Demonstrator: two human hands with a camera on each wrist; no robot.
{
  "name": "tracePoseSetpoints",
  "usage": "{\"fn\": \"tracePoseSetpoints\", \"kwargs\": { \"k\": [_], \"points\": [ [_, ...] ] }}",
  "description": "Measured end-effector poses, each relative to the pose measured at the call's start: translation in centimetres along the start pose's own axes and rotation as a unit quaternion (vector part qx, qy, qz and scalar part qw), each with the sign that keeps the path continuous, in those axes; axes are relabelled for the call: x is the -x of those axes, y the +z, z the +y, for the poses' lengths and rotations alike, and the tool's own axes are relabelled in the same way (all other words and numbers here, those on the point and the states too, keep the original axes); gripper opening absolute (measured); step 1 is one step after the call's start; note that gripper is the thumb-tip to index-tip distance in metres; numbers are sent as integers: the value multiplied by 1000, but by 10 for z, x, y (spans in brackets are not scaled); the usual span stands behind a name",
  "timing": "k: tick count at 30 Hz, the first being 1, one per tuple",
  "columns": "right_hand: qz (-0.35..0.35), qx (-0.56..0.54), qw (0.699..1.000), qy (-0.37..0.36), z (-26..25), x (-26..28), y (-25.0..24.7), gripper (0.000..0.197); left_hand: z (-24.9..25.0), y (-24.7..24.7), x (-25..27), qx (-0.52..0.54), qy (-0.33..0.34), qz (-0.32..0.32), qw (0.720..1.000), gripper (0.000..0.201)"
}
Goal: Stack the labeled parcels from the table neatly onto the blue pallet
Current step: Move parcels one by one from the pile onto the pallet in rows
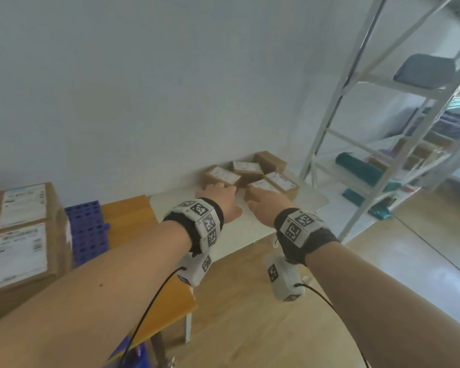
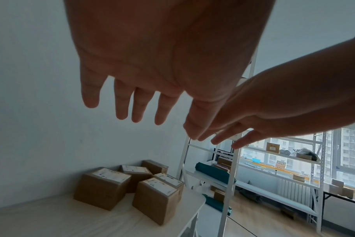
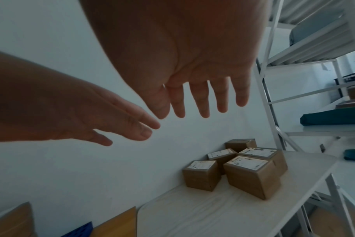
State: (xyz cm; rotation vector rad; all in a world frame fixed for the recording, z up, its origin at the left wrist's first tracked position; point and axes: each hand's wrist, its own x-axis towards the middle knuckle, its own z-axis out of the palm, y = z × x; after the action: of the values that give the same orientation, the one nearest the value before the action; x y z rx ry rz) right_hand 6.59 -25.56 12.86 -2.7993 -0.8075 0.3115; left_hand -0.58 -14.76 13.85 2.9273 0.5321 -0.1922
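Several small brown parcels with white labels stand clustered at the far corner of a white table by the wall. My left hand and right hand reach side by side above the table toward them, fingers straight and spread, holding nothing. Both hands hang short of the parcels in the wrist views. The blue pallet sits at the left, beside larger labeled boxes.
A wooden-topped table stands between the pallet and the white table. White metal shelving with teal bundles rises right of the table. A plain wall backs the parcels. Wood floor lies below.
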Motion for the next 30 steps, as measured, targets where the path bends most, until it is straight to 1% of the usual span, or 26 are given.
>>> {"fn": "tracePoseSetpoints", "kwargs": {
  "k": [2, 6, 11, 14, 16, 19, 22, 24, 26, 30],
  "points": [
    [-6, 2, 1000, -9, 25, -10, 0, 53, 21, 8, -15, 1, -7, -3, 1000, 57],
    [-20, -1, 1000, -4, 61, -31, 2, 48, 46, 20, -47, -7, -24, -19, 999, 54],
    [-27, -29, 999, 1, 93, -74, 3, 48, 52, 32, -101, -2, -41, -28, 999, 56],
    [-34, -31, 999, -1, 105, -108, 2, 48, 51, 39, -142, 0, -49, -41, 998, 52],
    [-37, -31, 999, 0, 109, -137, -2, 47, 49, 38, -174, 0, -49, -38, 998, 50],
    [-46, -18, 999, -8, 111, -185, -12, 43, 40, 32, -226, 15, -53, -22, 998, 53],
    [-62, -21, 998, -20, 110, -231, -21, 46, 30, 20, -269, 32, -69, -20, 997, 50],
    [-58, -36, 997, -23, 109, -262, -22, 46, 20, 19, -295, 35, -91, -17, 995, 48],
    [-59, -46, 997, -28, 107, -287, -17, 45, 9, 27, -313, 61, -112, -24, 992, 49],
    [-107, -22, 993, -47, 97, -323, -5, 46, -14, 39, -335, 104, -152, -51, 982, 54]
  ]
}}
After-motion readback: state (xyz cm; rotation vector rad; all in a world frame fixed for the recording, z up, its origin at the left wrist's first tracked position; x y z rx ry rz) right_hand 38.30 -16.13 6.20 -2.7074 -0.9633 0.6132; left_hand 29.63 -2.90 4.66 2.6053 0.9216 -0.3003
